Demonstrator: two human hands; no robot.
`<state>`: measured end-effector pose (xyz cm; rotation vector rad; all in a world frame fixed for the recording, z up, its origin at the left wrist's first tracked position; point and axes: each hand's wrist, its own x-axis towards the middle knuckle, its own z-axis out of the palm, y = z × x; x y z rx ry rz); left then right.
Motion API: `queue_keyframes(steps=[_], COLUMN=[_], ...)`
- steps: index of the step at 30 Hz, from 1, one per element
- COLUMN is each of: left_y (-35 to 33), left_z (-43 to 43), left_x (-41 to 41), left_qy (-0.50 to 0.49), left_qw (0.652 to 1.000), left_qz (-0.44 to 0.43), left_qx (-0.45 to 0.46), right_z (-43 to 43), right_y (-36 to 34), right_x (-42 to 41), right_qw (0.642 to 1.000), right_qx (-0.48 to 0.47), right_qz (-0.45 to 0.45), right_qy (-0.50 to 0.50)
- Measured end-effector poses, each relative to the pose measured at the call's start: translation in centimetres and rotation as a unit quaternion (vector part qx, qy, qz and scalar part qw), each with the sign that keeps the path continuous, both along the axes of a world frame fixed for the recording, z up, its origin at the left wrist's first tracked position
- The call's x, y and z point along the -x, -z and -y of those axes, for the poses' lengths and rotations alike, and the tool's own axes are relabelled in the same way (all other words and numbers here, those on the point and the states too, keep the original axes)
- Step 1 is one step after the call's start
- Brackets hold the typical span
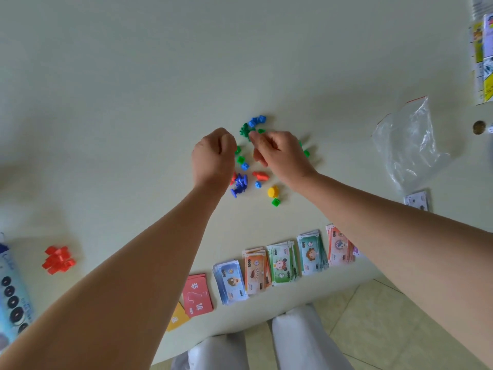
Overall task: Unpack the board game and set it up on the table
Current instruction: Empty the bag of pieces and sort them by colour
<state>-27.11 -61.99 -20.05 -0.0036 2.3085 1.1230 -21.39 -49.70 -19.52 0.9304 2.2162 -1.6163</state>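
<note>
Head view: both hands are over the pale desk (133, 76), forearms bare. Left hand (213, 156) curled into a fist, knuckles up, cannot tell if anything is inside. Right hand (280, 153) just beside it, thumb and forefinger pinching a green piece (251, 134), other fingers loosely bent.

Loose game pieces lie between and around the hands:
- blue houses (257, 120) and a green cluster (243, 129) just beyond the right fingertips
- green cube (241, 159) and blue cube (245, 166) between the hands
- blue pawns (238, 184) by the left wrist
- red pawn (260, 176) lying on its side, near the right wrist
- yellow pawn (273, 192) and green house (276, 202) nearer the person

Red houses (58, 259) are piled well left of the left forearm. Money stacks (282, 260) sit in a row between the forearms at the desk's near edge, with red cards (198, 295) and a yellow card (177, 316) at the row's left end. Clear zip bag (410, 145) lies flat to the right of the right hand, and a small round disc (479, 127) lies past it. Printed sheet (484, 57) at far right, too blurred to read
</note>
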Motion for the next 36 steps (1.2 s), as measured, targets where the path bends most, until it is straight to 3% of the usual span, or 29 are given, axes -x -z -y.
queue_keyframes(steps=[2, 4, 6, 12, 14, 19, 22, 26, 30, 36], left_y=[-0.9, -1.8, -2.3, -2.1, -1.9, -0.9, -0.2, 0.7, 1.6, 2.5], left_z=[0.9, 2.2, 4.1, 12.5, 15.1, 20.7, 23.8, 26.5, 28.0, 29.0], left_x=[0.0, 0.1, 0.1, -0.5, -0.6, -0.1, 1.0, 3.0, 4.4, 4.0], left_qy=[-0.118, -0.223, -0.251, -0.323, -0.316, -0.206, -0.124, -0.028, 0.016, 0.071], left_qw=[0.987, 0.95, 0.928, 0.887, 0.895, 0.966, 0.987, 0.988, 0.977, 0.962], left_qz=[0.074, 0.172, 0.236, 0.274, 0.271, 0.157, 0.063, -0.035, -0.078, -0.163], left_qx=[-0.082, -0.136, -0.143, -0.182, -0.162, -0.015, 0.079, 0.147, 0.198, 0.209], right_z=[1.3, 2.9, 4.5, 10.7, 12.9, 18.7, 22.3, 25.7, 27.8, 28.8], right_y=[-0.7, -1.1, -1.3, -1.2, -1.0, 0.0, 0.6, 1.6, 2.5, 3.6], right_x=[0.5, 1.1, 1.5, 2.4, 2.7, 4.0, 5.4, 7.5, 9.1, 9.5], right_qw=[0.997, 0.995, 0.994, 0.988, 0.985, 0.972, 0.959, 0.937, 0.9, 0.85], right_qx=[0.072, 0.092, 0.09, 0.07, 0.056, -0.004, -0.058, -0.149, -0.246, -0.329], right_qz=[0.028, 0.035, 0.044, 0.084, 0.094, 0.079, 0.064, 0.023, -0.048, -0.121], right_qy=[0.007, -0.01, -0.037, -0.107, -0.134, -0.221, -0.268, -0.315, -0.357, -0.394])
